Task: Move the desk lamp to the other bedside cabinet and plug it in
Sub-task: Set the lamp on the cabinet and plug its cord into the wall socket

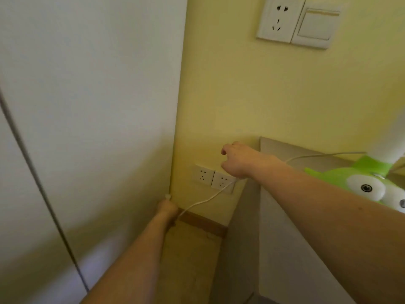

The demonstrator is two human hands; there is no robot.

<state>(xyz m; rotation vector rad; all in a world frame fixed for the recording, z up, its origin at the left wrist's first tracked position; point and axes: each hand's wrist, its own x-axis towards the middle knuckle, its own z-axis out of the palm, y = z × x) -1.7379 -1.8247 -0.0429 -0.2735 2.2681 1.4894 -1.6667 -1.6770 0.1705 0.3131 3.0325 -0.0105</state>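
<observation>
White cord (203, 201) is what links your two hands just now: it runs from the green cartoon-faced desk lamp (359, 181) on the pale bedside cabinet (285, 249) at the right, passes under your right hand (237, 160), crosses the low double wall socket (213, 178) and drops to your left hand (167, 208) near the wooden skirting board (202, 221). So the lamp looks already set on its cabinet; the plugging in is what remains.

Your left hand is closed around the cord's end, with a small white piece (167, 196), likely the plug, poking up above the fist. Your right hand is loosely curled just above the socket; the cord runs beneath it, but whether it grips the cord I cannot tell. No plug sits in either low outlet, and the upper white socket (278, 18) beside the rocker switch (316, 25) is free too. You have yet to bring the plug up, line up its pins and push it home.
</observation>
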